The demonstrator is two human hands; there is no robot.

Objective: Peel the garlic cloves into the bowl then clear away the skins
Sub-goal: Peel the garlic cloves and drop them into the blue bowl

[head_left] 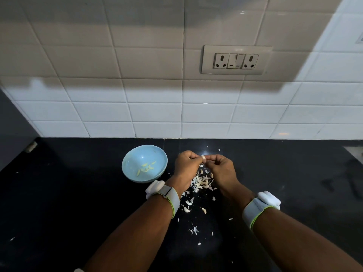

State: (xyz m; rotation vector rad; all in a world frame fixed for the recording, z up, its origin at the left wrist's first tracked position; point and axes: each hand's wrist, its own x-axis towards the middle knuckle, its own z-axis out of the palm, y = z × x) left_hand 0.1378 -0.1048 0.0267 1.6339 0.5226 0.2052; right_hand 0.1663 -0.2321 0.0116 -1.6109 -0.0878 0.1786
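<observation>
Together, left hand (185, 164) and right hand (222, 169) pinch garlic clove (203, 158)

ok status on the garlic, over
Left hand and right hand both pinching one garlic clove. Peeled cloves in blue bowl. Skins litter the counter, uncleared.

We saw two bare forearms, no sleeves reaching them. The left hand (186, 163) and the right hand (221, 169) wore no gloves or rings that we could make out. Each wrist carried a pale grey band (172, 201) edged with a thin lime-green line, and a rounded white module (269, 199) sat on each band's outer side.
</observation>
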